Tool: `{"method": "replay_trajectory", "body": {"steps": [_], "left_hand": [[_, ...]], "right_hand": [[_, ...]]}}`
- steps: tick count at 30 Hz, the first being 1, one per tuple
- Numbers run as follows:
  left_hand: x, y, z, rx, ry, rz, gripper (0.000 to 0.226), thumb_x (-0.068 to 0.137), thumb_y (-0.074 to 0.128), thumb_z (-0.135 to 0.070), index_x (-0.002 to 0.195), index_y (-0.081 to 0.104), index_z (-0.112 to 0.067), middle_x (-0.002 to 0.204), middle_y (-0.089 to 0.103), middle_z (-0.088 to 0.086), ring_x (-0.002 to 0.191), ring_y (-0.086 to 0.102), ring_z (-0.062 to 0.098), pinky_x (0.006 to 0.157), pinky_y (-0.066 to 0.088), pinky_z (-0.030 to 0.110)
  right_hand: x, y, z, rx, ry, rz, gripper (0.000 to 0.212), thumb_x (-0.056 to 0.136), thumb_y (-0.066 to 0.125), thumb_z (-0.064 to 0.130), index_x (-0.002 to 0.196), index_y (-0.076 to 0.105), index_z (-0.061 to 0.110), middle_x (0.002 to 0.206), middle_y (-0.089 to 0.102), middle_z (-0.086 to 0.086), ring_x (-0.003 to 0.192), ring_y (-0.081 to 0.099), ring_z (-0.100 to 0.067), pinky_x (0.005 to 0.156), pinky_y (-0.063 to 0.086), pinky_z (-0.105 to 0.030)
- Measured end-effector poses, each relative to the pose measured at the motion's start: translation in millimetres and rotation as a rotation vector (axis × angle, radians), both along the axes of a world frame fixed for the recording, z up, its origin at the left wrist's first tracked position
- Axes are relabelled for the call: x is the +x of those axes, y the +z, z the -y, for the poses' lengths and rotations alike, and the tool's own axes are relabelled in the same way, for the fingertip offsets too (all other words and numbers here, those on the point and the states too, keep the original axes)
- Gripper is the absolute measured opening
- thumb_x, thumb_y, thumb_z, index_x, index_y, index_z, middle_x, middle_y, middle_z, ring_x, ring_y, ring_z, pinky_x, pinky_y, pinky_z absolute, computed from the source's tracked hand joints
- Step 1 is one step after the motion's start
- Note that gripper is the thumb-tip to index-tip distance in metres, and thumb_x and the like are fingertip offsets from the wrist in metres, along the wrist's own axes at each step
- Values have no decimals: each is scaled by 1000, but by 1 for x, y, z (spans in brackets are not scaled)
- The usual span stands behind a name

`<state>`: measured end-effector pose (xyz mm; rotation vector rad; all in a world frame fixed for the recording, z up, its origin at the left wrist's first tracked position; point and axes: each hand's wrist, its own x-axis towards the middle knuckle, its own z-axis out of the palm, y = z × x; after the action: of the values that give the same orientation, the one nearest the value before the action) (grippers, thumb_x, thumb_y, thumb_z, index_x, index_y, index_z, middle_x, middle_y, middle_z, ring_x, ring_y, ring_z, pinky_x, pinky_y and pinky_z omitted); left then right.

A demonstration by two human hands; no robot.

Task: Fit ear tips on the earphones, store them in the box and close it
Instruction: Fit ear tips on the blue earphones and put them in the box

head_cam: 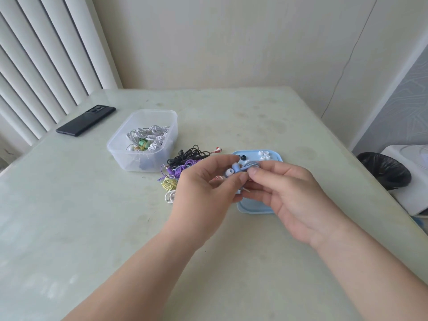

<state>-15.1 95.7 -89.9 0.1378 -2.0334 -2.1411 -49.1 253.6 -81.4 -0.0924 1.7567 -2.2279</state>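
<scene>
Blue earphone (236, 169) sits pinched between both hands, held above the surface (92, 216) and over the near half of the blue lid (254, 208). A white ear tip (228, 173) looks to be already on its nozzle. The bud's long axis slants from that tip, low and towards the person's left, up and right to where the cable runs into the right hand (287, 195). The left hand (203, 188) is the nearer to the tip, and its fingers (220, 162) curl narrowly round the bud with the thumb just under it. The right hand's fingers (254, 176) pinch the cable side, touching the left thumb.

Loose ear tips (264, 155), white and black, lie on the lid's far end, just beyond the fingers. The clear box (120, 144), open and holding white earphones, stands well apart to the left. A pile of earphones (185, 164) lies between it and the hands. Carrying this one to the box would mean passing over that pile; the surface nearer the person gives free room. A phone (85, 120) lies by the far left edge.
</scene>
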Motion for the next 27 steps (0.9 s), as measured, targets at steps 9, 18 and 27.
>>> {"method": "replay_trajectory", "body": {"steps": [9,18,27], "left_hand": [[-17,33,44,-287,193,-47,26,87,82,-13,105,75,-30,93,79,-3,78,78,19,79,65,35],[-99,64,165,-957,373,45,24,89,73,-16,113,76,-16,100,77,0,93,70,23,84,55,30],[-151,43,164,-1263,81,285,12,89,71,-34,89,70,-22,77,64,-1,81,62,29,61,47,29]], "right_hand": [[-2,23,25,345,-138,-186,14,96,69,29,94,80,22,91,77,0,79,69,-8,61,50,-24],[-31,51,97,244,17,-188,23,97,66,15,119,67,21,93,76,-6,69,69,-15,59,52,-34],[-50,45,102,308,-16,-234,35,98,65,22,129,55,34,91,76,-4,65,65,-30,53,52,-26]]}}
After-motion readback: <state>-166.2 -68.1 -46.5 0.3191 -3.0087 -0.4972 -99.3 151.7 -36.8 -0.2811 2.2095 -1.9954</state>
